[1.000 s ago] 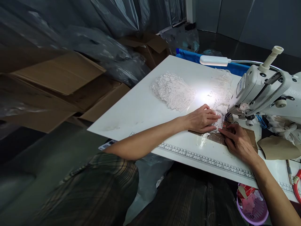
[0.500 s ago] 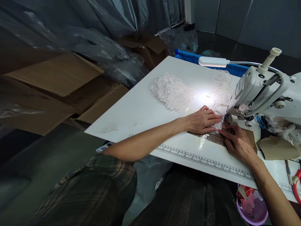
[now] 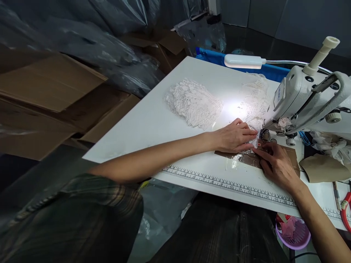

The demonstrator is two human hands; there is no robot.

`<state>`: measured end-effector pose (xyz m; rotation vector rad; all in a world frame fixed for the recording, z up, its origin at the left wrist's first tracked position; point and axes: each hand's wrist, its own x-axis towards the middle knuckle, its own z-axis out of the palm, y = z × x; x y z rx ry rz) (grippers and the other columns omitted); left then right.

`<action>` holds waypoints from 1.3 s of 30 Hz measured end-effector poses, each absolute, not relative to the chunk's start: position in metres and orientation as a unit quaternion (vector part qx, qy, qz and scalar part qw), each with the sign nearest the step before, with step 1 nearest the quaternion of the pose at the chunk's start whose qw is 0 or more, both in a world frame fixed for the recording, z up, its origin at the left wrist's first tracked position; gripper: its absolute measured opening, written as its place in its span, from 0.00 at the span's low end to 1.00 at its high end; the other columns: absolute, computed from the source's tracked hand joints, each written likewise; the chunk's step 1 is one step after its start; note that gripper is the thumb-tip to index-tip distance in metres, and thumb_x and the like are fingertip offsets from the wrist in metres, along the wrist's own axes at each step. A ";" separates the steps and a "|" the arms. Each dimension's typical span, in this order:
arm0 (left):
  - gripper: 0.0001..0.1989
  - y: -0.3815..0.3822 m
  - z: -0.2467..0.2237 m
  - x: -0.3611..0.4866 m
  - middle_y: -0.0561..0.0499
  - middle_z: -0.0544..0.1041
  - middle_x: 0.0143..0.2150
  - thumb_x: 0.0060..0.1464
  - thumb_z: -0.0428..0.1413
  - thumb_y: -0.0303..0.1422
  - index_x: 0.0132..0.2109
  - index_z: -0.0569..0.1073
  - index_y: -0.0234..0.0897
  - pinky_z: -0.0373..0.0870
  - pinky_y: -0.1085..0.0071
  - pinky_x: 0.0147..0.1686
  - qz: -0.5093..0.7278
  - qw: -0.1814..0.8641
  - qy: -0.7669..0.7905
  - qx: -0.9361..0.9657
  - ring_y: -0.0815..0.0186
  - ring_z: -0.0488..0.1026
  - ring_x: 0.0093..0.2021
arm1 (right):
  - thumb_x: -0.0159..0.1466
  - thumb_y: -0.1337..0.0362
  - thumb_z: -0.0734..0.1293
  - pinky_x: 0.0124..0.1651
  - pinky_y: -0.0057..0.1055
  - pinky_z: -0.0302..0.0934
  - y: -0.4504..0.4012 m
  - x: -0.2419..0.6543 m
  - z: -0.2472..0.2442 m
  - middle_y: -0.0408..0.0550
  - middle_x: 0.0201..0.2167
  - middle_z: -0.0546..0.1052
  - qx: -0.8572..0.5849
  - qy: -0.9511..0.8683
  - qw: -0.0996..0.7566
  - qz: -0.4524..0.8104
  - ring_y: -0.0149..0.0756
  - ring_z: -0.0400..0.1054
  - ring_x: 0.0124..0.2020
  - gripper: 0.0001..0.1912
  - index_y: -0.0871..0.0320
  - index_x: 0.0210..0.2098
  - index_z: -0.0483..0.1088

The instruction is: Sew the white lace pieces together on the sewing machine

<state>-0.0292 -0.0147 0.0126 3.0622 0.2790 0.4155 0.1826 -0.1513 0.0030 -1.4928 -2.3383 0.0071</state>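
Note:
My left hand (image 3: 238, 137) lies flat, fingers stretched out, on a piece of white lace (image 3: 252, 140) just left of the sewing machine's needle area (image 3: 261, 134). On the front side of that needle area is my right hand (image 3: 278, 164), its fingers spread and one fingertip touching the lace edge close to the left thumb. Under both hands is a brown plate (image 3: 246, 160) with shiny tape on it. More white lace (image 3: 255, 96) extends behind the machine's needle. A pile of lace pieces (image 3: 194, 103) rests farther left on the white table (image 3: 142, 137).
The white sewing machine (image 3: 296, 96) stands at the right, with a lamp (image 3: 244, 61) behind. A printed ruler (image 3: 219, 180) runs along the front edge. Red-handled scissors (image 3: 346, 210) lie at far right. A purple basket (image 3: 297, 237) sits below; cardboard boxes (image 3: 49, 84) are left.
The view has shifted slightly, so the table and lace pile appear a little farther left and higher. Both hands keep nearly the same place at the lace beside the needle.

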 end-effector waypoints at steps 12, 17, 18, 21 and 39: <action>0.16 -0.010 0.006 -0.018 0.46 0.75 0.60 0.70 0.46 0.37 0.55 0.75 0.41 0.62 0.61 0.45 0.156 0.012 0.087 0.984 0.57 0.72 0.51 | 0.67 0.67 0.60 0.46 0.44 0.69 -0.152 0.182 0.006 0.55 0.47 0.72 -0.541 -0.818 0.193 0.015 0.44 0.68 0.44 0.20 0.49 0.54 0.75; 0.17 -0.007 -0.001 -0.019 0.46 0.76 0.59 0.70 0.45 0.38 0.55 0.75 0.41 0.61 0.59 0.45 0.189 0.003 0.068 0.980 0.56 0.73 0.49 | 0.67 0.67 0.59 0.47 0.42 0.71 -0.150 0.184 0.006 0.53 0.45 0.73 -0.545 -0.810 0.216 0.033 0.41 0.70 0.43 0.20 0.50 0.53 0.76; 0.16 -0.007 -0.002 -0.018 0.46 0.76 0.59 0.69 0.46 0.39 0.54 0.75 0.41 0.61 0.59 0.44 0.191 0.004 0.071 0.979 0.56 0.73 0.49 | 0.68 0.66 0.59 0.47 0.42 0.71 -0.149 0.186 0.006 0.53 0.45 0.74 -0.551 -0.801 0.229 0.039 0.41 0.71 0.43 0.20 0.50 0.53 0.76; 0.15 -0.008 -0.001 -0.017 0.47 0.76 0.58 0.68 0.48 0.38 0.54 0.76 0.43 0.62 0.58 0.46 0.190 0.008 0.080 0.979 0.56 0.73 0.49 | 0.68 0.65 0.58 0.46 0.40 0.72 -0.147 0.192 0.004 0.53 0.43 0.74 -0.574 -0.775 0.265 0.024 0.40 0.72 0.42 0.19 0.51 0.51 0.77; 0.16 -0.010 -0.001 -0.016 0.46 0.75 0.60 0.69 0.46 0.37 0.54 0.75 0.40 0.61 0.58 0.47 0.181 -0.023 0.085 0.980 0.57 0.74 0.48 | 0.69 0.65 0.60 0.41 0.39 0.73 -0.148 0.191 0.006 0.55 0.45 0.72 -0.525 -0.827 0.204 -0.005 0.40 0.70 0.41 0.17 0.52 0.51 0.77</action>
